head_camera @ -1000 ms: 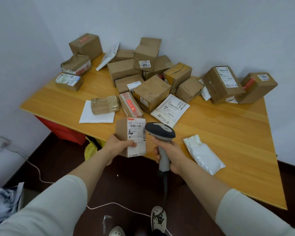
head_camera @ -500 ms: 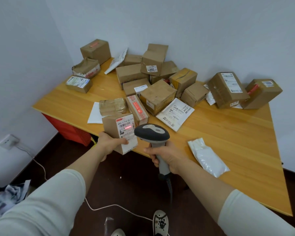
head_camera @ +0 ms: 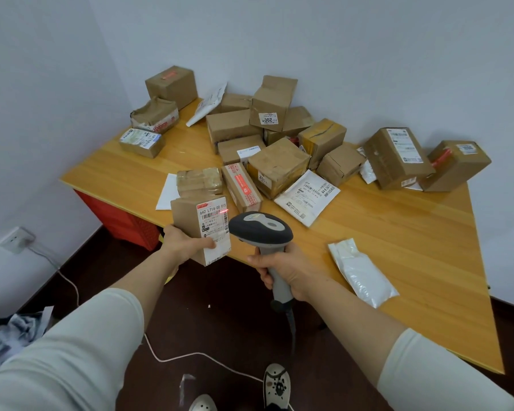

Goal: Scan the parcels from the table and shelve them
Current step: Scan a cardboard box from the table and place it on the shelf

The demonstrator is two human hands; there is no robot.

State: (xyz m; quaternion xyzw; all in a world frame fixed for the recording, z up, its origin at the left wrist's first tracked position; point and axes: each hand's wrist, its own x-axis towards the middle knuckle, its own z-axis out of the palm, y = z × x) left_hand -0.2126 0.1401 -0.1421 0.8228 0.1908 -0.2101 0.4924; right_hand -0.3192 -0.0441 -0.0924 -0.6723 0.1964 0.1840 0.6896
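Observation:
My left hand (head_camera: 184, 243) grips a small brown cardboard parcel (head_camera: 187, 221) from below, its white shipping label facing me, just off the table's front edge. My right hand (head_camera: 282, 266) is closed around the handle of a grey and black barcode scanner (head_camera: 260, 229), whose head points at the label. A red scan line shows on the label's upper right corner. Many more brown parcels (head_camera: 276, 167) are piled at the back of the wooden table (head_camera: 398, 232). No shelf is in view.
A white padded bag (head_camera: 361, 272) lies near the front edge at right, a flat white mailer (head_camera: 307, 197) in the middle. A red crate (head_camera: 122, 221) stands under the table. The scanner's cable trails over the dark floor by my feet; a wall socket (head_camera: 15, 240) sits at left.
The held parcel has shifted left and slightly up, and the scanner followed it. The red scan light moved from the barcode's middle to the label's upper right.

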